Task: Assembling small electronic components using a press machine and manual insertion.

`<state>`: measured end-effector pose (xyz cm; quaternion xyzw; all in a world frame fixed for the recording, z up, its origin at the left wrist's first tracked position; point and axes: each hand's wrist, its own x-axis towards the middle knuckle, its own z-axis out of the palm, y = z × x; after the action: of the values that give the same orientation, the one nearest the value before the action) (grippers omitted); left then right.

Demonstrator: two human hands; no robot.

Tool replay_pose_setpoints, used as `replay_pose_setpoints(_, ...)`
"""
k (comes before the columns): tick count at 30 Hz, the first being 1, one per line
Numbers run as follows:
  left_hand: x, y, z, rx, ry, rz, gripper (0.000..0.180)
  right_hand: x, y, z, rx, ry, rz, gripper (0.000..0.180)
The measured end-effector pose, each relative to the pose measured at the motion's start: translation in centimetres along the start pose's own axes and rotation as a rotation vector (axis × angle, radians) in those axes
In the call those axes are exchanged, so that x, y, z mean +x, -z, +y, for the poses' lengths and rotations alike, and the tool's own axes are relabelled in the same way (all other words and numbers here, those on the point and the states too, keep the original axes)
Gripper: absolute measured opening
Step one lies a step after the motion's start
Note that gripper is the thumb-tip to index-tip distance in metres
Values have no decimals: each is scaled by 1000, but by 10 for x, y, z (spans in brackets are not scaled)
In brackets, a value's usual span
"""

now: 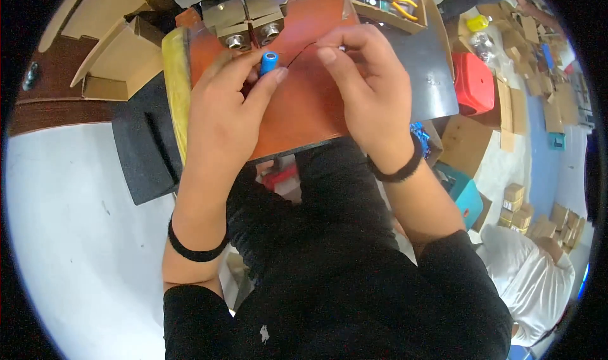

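Observation:
Between the thumb and fingers of my left hand [231, 97] is a blue cylindrical battery cell [268, 64], its round end turned up. My right hand [373, 84] pinches a thin dark wire [300, 54], which runs leftward toward the cell. Whether the wire touches the cell I cannot tell. Just beyond my left fingers stands a metal machine head [246, 19] with two bolted blocks and thin prongs pointing down. Both hands are over a reddish-brown work mat [310, 109].
A cardboard tray [405, 25] with orange-handled pliers [404, 6] stands at the back right. Right of the bench are a red plastic stool [473, 84] and a teal bin [465, 195]. An open cardboard box [114, 62] is at the left. A person in white [529, 277] sits at the lower right.

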<state>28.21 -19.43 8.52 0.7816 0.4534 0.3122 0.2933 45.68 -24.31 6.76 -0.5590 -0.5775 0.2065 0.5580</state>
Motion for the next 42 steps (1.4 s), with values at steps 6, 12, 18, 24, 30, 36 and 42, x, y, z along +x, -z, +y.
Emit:
replay_pose_setpoints(6,3,-4,-2,-25,-73,87,26,3,-3,-4,36,-85,-29,13)
replay_pose_setpoints(12,3,-4,-11,-65,-48,133,27,6,-13,9,126,-34,106,14)
replay_pose_setpoints(18,5,-2,-2,-6,30,44,29,10,-9,-17,68,-172,21,17)
replay_pose_setpoints(24,5,-2,2,59,20,96,31,15,-9,-23,41,-202,-4,15)
replay_pose_setpoints(30,5,-5,-7,-62,72,77,32,14,-11,-24,30,-233,-8,14)
replay_pose_setpoints(36,5,-6,-17,-32,-168,187,25,13,-14,-25,41,-248,-17,13)
replay_pose_setpoints(42,9,-3,-13,-53,-142,161,25,16,-17,4,246,207,0,15)
